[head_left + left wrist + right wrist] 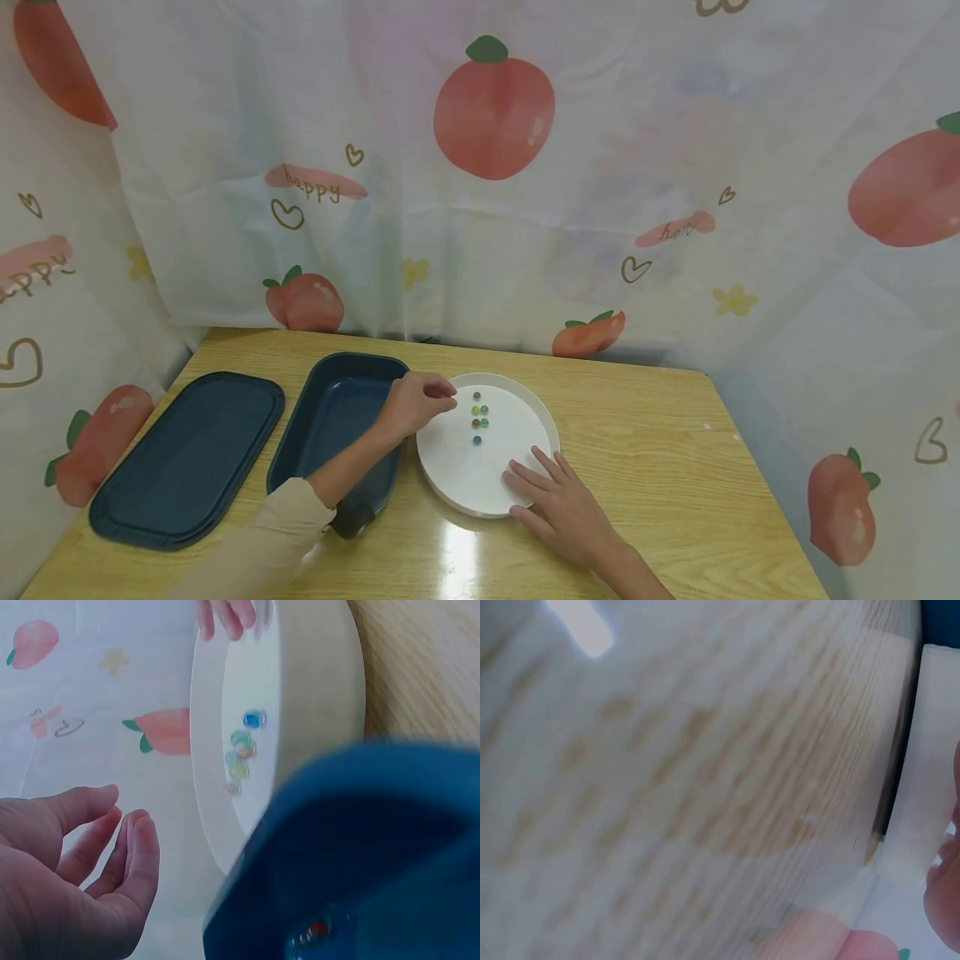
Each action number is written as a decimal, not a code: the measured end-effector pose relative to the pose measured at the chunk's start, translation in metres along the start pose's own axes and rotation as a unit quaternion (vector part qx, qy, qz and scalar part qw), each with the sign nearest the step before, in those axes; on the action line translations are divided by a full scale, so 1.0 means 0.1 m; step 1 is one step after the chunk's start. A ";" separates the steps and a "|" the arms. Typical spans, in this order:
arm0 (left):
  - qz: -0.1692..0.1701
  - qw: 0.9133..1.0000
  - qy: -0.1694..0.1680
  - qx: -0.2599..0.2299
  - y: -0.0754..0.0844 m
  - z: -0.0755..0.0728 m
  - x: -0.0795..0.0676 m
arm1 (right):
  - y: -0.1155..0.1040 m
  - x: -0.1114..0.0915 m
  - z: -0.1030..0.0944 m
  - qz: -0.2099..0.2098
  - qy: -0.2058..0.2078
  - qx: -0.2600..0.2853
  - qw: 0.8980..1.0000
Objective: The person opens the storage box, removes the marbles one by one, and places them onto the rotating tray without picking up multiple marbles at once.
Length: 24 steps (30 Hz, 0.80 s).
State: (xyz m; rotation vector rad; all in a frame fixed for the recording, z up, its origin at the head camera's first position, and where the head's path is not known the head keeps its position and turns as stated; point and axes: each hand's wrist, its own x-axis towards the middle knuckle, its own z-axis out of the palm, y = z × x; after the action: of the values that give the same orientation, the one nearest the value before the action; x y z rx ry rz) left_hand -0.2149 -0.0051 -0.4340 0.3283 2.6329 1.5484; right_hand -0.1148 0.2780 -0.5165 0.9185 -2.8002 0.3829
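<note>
Several glass marbles (476, 423) sit on a round white tray (461, 479), in a loose row near its middle. Just over the tray's upper left rim is my left hand (412, 403). In the left wrist view its thumb and bent fingers stand apart, with nothing visible between them. My right hand (566, 510) rests with spread fingers on the tray's lower right rim. Left of the tray stands a deep dark blue rectangular container (300, 437), partly covered by my left forearm. A few marbles (319, 928), one reddish, show inside it in the left wrist view.
A flat dark blue lid or tray (187, 458) lies at the left of the wooden table (637, 433). A white curtain (480, 242) with fruit prints hangs behind the table. The right wrist view shows mostly wood grain and the tray's side.
</note>
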 end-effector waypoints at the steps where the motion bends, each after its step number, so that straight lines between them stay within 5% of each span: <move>1: -0.003 1.000 0.003 -0.001 -0.01 -0.05 0.00 | 0.00 0.00 0.00 -0.001 0.001 0.000 1.000; 13: -0.029 0.999 0.034 0.010 -0.29 -0.50 0.01 | 0.01 0.00 0.01 -0.006 0.007 -0.006 1.000; 24: -0.058 0.998 0.030 0.011 -0.44 -0.62 0.08 | 0.00 0.00 0.00 -0.006 0.003 -0.010 1.000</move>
State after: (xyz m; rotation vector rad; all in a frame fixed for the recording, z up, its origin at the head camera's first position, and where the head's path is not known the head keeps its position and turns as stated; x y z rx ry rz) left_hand -0.2391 -0.0773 -0.4419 0.1297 2.6614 1.5184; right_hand -0.1148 0.2783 -0.5166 0.9281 -2.7860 0.3560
